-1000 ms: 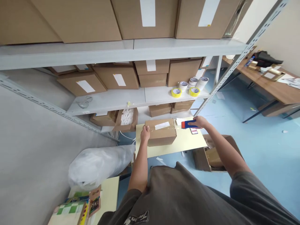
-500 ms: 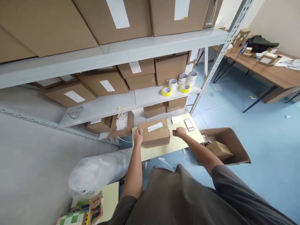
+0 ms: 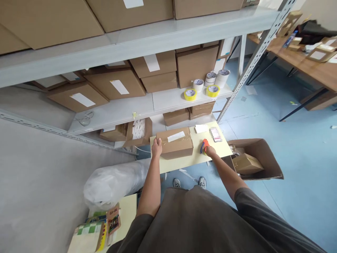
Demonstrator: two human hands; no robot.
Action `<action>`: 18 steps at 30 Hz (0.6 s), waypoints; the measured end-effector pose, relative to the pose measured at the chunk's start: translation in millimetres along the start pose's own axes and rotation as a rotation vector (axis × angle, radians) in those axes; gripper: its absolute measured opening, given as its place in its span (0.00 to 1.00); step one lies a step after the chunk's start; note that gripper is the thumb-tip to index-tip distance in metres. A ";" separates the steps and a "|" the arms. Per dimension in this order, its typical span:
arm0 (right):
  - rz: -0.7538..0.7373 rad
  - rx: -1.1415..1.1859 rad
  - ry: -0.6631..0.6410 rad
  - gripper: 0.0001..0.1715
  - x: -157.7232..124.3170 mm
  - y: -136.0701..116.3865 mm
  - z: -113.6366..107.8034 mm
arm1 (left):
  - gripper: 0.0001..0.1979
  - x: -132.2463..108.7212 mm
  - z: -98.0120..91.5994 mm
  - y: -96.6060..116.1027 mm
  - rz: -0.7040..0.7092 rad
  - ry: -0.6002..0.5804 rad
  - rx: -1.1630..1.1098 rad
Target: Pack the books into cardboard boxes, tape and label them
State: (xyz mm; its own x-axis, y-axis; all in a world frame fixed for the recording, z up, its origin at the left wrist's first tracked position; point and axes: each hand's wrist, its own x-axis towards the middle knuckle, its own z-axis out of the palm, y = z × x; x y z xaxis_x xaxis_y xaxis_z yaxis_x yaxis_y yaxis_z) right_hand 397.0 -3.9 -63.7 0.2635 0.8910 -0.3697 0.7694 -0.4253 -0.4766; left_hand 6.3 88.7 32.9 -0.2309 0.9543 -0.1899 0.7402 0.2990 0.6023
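Observation:
A closed brown cardboard box (image 3: pixel 176 142) with a white label and clear tape on top sits on a small pale yellow table (image 3: pixel 184 162). My left hand (image 3: pixel 157 146) grips the box's left end, fingers curled over its edge. My right hand (image 3: pixel 210 150) rests on the table to the right of the box, closed on a red and blue tape dispenser (image 3: pixel 204 145). The dispenser lies apart from the box. A white paper slip (image 3: pixel 201 128) and a small card (image 3: pixel 215 134) lie at the table's far right.
Grey metal shelving (image 3: pixel 137 35) carries several labelled cardboard boxes and tape rolls (image 3: pixel 190 94). An open carton (image 3: pixel 256 160) holding a small box stands on the blue floor at right. A white plastic bag (image 3: pixel 113 184) lies at left. A wooden desk (image 3: pixel 313 59) stands far right.
My right hand brought the tape dispenser from the table's far right corner down beside the box and onto the tabletop. My left hand stayed on the box. The camera tilted downward.

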 end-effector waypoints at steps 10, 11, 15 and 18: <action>-0.211 0.455 0.006 0.39 -20.6 -139.2 -21.8 | 0.28 -4.4 3.5 2.1 -0.025 0.004 0.001; -0.177 0.409 0.008 0.40 -23.9 -148.6 -21.6 | 0.28 -5.3 3.9 2.4 -0.026 0.006 -0.003; -0.094 0.233 0.012 0.39 -34.9 -169.7 -28.5 | 0.29 -10.1 2.6 5.1 0.008 0.000 -0.079; -0.039 0.281 0.073 0.41 -43.6 -175.7 -37.9 | 0.29 -15.1 -2.7 5.9 0.053 0.016 -0.173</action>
State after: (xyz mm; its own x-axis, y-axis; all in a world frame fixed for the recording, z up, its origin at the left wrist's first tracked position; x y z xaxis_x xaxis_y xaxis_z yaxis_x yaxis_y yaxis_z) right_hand 272.3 38.1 66.4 0.2858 0.9125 -0.2927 0.5915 -0.4083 -0.6953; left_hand 12.5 76.1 41.5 -0.2055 0.9682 -0.1426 0.6325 0.2425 0.7356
